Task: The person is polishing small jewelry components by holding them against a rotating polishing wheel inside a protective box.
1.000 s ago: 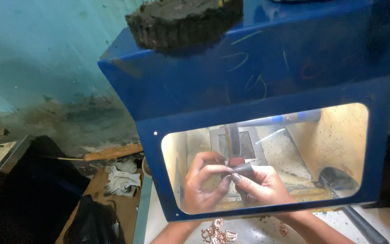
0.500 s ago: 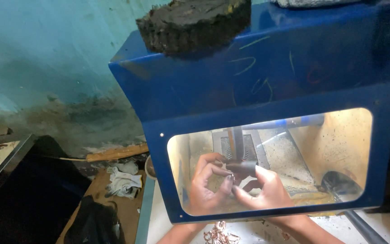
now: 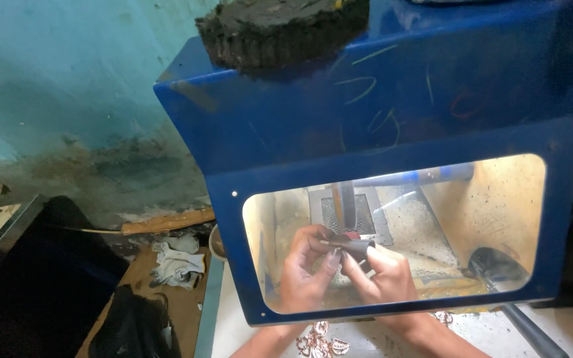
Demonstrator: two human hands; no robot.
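Dark crusty round wheel (image 3: 280, 30) atop blue cabinet (image 3: 392, 106); crumpled white rag (image 3: 177, 262), wooden stick (image 3: 167, 222), copper-coloured pieces (image 3: 319, 341) below.

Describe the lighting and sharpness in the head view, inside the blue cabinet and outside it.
Head view: warm yellow light fills the blue cabinet behind its window, showing the left hand, the right hand and the small dark piece between them clearly; the teal wall gets soft daylight; the lower left corner falls into near-black shadow; edges look slightly soft throughout.
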